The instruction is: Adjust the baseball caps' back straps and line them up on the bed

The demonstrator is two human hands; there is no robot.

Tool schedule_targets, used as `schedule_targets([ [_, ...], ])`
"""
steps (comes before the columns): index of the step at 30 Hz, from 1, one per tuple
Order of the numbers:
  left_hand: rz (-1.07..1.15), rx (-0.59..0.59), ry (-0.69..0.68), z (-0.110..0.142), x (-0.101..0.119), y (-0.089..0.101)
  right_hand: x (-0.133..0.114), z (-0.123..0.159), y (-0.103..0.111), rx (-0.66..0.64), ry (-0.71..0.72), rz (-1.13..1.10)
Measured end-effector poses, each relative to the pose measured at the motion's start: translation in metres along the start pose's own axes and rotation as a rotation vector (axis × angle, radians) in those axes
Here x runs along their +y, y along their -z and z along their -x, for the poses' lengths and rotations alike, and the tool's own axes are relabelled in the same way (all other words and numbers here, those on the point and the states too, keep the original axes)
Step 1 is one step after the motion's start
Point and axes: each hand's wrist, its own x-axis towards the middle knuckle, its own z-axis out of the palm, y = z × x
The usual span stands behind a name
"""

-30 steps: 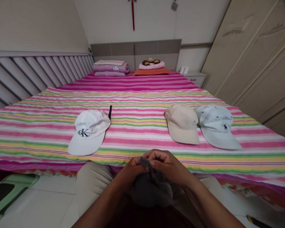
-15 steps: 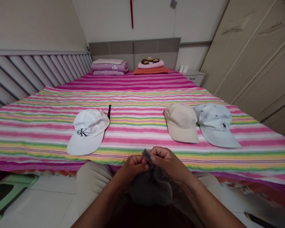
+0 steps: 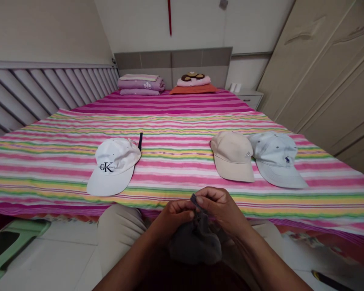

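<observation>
A dark grey cap rests on my lap, just in front of the bed's near edge. My left hand and my right hand are both closed around the cap's back strap, pinching it between thumb and fingers. On the striped bedspread lie three more caps: a white cap with a black logo at the left, a beige cap at the right, and a pale blue cap touching the beige one.
Folded purple bedding and a pink and orange pillow stack sit by the headboard. A green stool stands on the floor at lower left. A wardrobe fills the right side. A white nightstand is beside the bed.
My hands have kept working the strap, with small finger shifts; the strap end has dropped a little lower between my fingers. The caps on the bed have not moved.
</observation>
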Motion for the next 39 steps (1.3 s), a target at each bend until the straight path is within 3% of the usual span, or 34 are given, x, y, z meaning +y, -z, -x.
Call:
schedule_targets([
  [12,0.068,0.0,0.071,0.002,0.0,0.001,0.009,0.003,0.013,0.053,-0.152,0.01],
  [25,0.103,-0.005,0.082,-0.001,-0.002,-0.002,0.007,0.005,0.015,0.009,-0.117,0.202],
  [37,0.061,-0.005,0.062,-0.002,-0.005,-0.004,-0.013,0.005,0.022,-0.333,-0.018,0.41],
  [39,0.047,0.005,0.063,-0.001,-0.004,-0.004,-0.013,0.004,0.021,-0.329,0.004,0.446],
])
